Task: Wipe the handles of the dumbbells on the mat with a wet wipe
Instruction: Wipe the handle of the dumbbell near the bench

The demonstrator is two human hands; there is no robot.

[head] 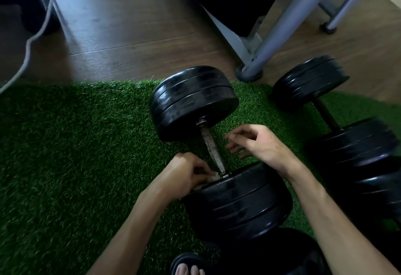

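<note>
Left hand (188,173) curled, pinching, right hand (253,144) spread, relaxed

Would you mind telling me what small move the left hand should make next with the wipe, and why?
Probably slide the wet wipe up the handle toward the far plates. The left hand holds it bunched at the handle's near end, the metal above is uncovered, and the right hand hovers open beside it.

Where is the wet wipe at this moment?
The wipe is in the left hand, at the near end of the middle dumbbell's handle, beside the near plates.
</note>
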